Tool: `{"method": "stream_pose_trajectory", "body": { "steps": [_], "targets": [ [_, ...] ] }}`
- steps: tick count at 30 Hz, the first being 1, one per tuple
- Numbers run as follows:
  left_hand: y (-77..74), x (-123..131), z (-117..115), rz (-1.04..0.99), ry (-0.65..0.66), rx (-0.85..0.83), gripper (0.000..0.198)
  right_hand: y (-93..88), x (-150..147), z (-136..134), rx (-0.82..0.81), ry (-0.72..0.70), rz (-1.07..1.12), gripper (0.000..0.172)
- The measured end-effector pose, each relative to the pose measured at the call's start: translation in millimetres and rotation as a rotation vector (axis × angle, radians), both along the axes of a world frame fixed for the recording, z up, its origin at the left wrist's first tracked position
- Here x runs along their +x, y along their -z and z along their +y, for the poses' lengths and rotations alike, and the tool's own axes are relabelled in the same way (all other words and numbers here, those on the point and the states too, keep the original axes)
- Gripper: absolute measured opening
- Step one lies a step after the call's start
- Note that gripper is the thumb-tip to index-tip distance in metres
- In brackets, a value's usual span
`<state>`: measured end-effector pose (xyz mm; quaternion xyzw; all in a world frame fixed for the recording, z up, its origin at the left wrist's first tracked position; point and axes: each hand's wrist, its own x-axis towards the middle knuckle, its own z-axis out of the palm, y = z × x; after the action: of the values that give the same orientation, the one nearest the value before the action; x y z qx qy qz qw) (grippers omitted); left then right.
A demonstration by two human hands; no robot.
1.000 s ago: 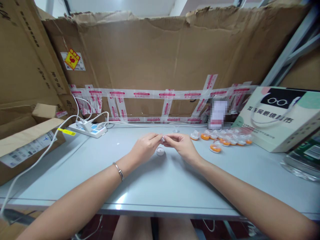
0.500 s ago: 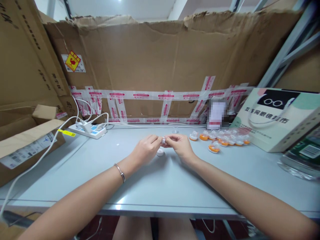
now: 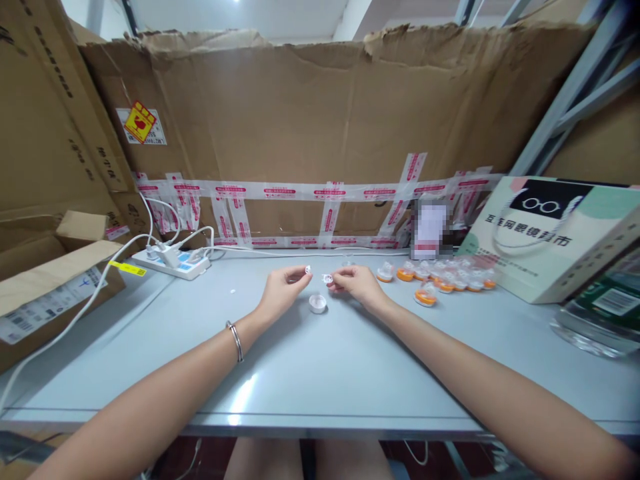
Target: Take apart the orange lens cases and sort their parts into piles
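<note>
The left hand pinches a tiny white piece, so covered by fingertips that we cannot make out its shape. Across a narrow gap, the right hand grasps a small white-and-clear piece, its details blurred. Nearer us, between both grips, a round white plastic-looking cup sits on the smooth grey-blue tabletop. Beyond the right grip we only faintly see a small clear object. Right of it, clear-topped orange-and-white round pieces partly overlap; farther right, our view cuts off a transparent green-labelled bottle.
</note>
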<state>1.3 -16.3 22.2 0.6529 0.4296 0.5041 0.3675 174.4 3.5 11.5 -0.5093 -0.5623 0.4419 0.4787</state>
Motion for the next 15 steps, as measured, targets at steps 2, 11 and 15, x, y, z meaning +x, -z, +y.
{"method": "stream_pose_trajectory", "body": {
  "steps": [2,11,15],
  "targets": [
    [-1.2,0,1,-0.087,0.010,-0.118,0.024,3.9,4,7,0.038,0.023,-0.078,0.006],
    [0.3,-2,2,-0.146,0.057,-0.209,0.024,2.0,5,9,0.168,0.066,-0.200,0.010],
    [-1.5,-2,2,-0.107,0.071,-0.192,0.021,-10.2,-4,-4,0.173,-0.059,-0.100,0.024]
  ]
}}
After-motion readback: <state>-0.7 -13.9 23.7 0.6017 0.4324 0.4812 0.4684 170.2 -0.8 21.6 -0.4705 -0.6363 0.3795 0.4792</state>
